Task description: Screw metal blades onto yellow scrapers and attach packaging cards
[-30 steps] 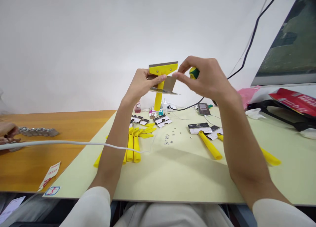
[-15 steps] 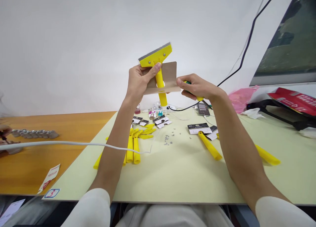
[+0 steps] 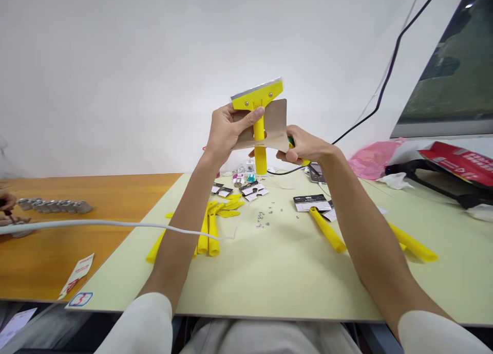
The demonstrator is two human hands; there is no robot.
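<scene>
A yellow scraper (image 3: 261, 159) with a wide metal blade and two screws in its head is held up in front of the wall. My left hand (image 3: 227, 130) is closed on it, thumb pressed over the neck. The scraper's handle passes through a hole in a brown cardboard card (image 3: 276, 118), folded along its lower part. My right hand (image 3: 304, 144) is closed at the card's lower right corner. Inside its palm sits a green-and-yellow tool handle (image 3: 306, 162), its kind mostly hidden by the fingers.
Several yellow scraper handles (image 3: 213, 236) lie at left, with another handle (image 3: 327, 230) at right beside black-and-white cards (image 3: 310, 202). Small metal nuts (image 3: 262, 219) are scattered mid-table. A white cable (image 3: 115, 223) crosses at left. Another person's hand (image 3: 6, 205) works near metal parts (image 3: 57, 206).
Both hands have shifted slightly right and down in view with the scraper and card. My right hand has come closer to the scraper, and the card's lower flap is now bent more.
</scene>
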